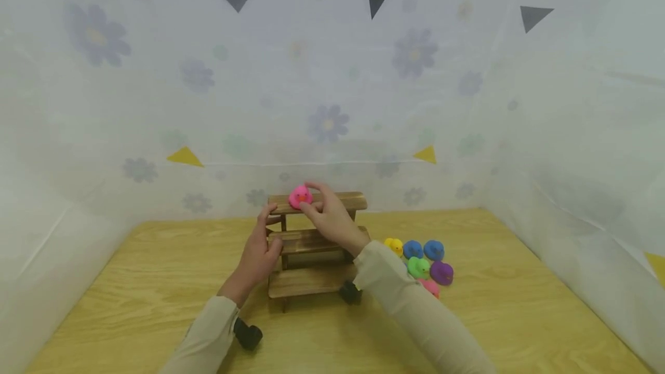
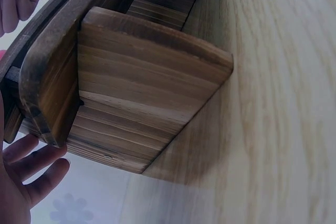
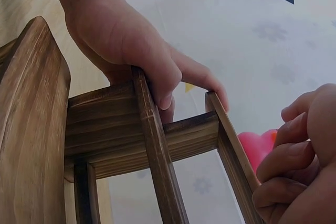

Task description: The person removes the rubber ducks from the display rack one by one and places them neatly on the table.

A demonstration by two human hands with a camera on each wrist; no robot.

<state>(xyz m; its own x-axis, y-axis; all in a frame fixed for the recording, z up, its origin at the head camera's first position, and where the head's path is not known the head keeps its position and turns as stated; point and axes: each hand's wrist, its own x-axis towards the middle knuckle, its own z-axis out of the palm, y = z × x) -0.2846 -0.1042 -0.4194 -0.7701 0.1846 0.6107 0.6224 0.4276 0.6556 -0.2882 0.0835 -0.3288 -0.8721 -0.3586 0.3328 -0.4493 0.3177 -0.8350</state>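
A three-tier wooden stand stands on the table in the head view. On the left part of its top tier sits a pink rubber duck. My right hand pinches this duck, with the thumb in front and the index finger behind. In the right wrist view the curled right fingers partly hide the pink duck. My left hand grips the stand's left end. Its thumb lies on the middle tier and its index finger touches the top tier, as the left hand shows in the right wrist view.
Right of the stand lies a group of rubber ducks: yellow, two blue, green, purple and pink, partly behind the right sleeve. A flower-patterned white sheet hangs behind the wooden table.
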